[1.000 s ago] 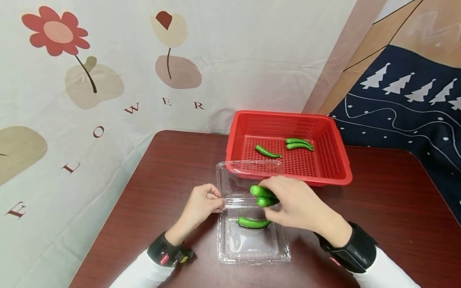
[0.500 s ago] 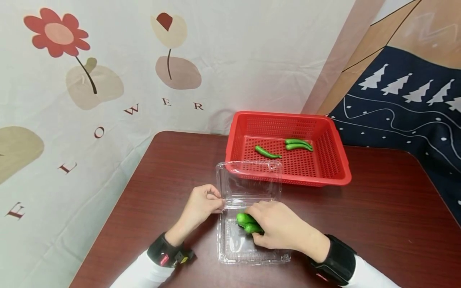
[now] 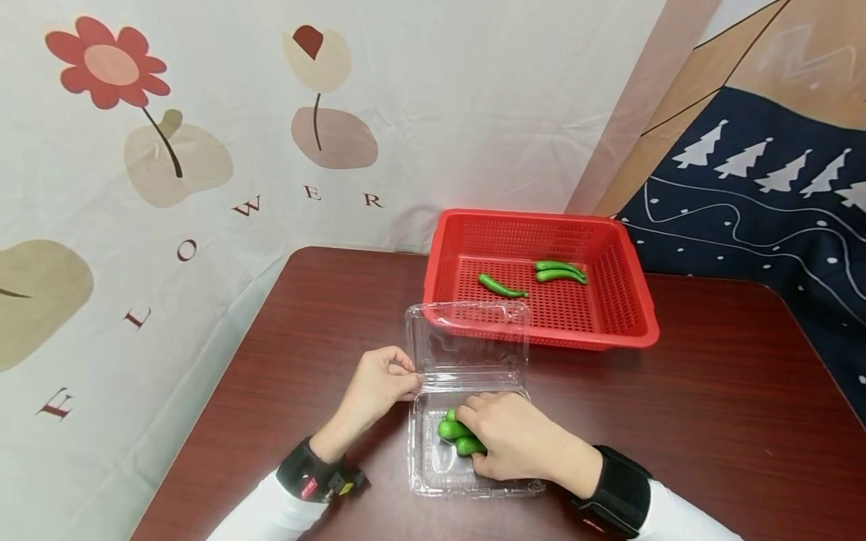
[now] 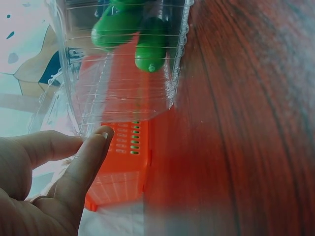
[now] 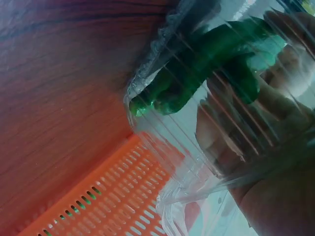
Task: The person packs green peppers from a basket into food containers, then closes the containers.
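Observation:
A clear plastic clamshell box stands on the table with its lid raised at the back. My left hand pinches the box's left edge by the hinge between thumb and finger, as the left wrist view shows too. Inside the base, my right hand holds green chili peppers, low down, beside another green pepper. Their rounded ends point left; the rest is hidden under the fingers. Through the plastic wall, the right wrist view shows the peppers and curled fingers.
Behind the box sits a red plastic basket, perforated, its front wall seen through the raised lid. It holds a single green pepper and a pair of green peppers. A printed cloth hangs behind the brown table.
My right hand has come down and left into the box's base with the peppers, and shifted slightly toward the front. My left hand has stayed on the box's edge.

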{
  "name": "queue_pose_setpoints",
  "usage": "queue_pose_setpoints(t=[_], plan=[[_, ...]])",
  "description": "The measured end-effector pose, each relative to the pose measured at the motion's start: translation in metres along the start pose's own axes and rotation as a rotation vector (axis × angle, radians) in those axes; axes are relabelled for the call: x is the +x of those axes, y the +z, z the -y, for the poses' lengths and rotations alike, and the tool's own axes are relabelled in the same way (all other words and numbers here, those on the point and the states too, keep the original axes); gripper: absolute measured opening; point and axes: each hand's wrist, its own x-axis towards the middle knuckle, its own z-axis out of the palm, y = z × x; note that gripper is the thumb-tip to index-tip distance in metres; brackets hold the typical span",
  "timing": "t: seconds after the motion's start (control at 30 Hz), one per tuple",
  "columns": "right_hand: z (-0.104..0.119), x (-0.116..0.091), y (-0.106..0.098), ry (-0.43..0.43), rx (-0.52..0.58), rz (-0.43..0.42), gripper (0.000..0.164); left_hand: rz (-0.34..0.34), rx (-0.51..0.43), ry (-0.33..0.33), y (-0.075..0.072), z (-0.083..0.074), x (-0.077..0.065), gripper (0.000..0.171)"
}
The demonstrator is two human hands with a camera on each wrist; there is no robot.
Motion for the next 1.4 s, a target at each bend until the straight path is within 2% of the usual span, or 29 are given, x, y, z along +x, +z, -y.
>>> queue_pose_setpoints(t=[0.33,0.67,0.9,1.17,1.4], plan=[[0.002,-0.001,0.002,-0.005,-0.068,0.025,0.034,0.0,0.0,0.001,0.001,-0.001,0.001,0.016],[0.003,-0.002,0.001,-0.009,-0.082,0.034,0.036,-0.013,0.004,-0.01,0.001,-0.002,0.0,0.015],[0.001,-0.005,-0.001,-0.002,-0.087,0.016,0.034,-0.007,0.011,0.012,0.0,0.0,-0.002,0.015],[-0.004,-0.007,-0.024,0.007,-0.035,0.004,0.032,0.001,0.002,0.014,0.0,0.0,-0.003,0.015],[-0.015,-0.006,-0.049,-0.045,-0.039,-0.077,0.03,-0.005,-0.004,0.011,0.0,-0.001,-0.003,0.016]])
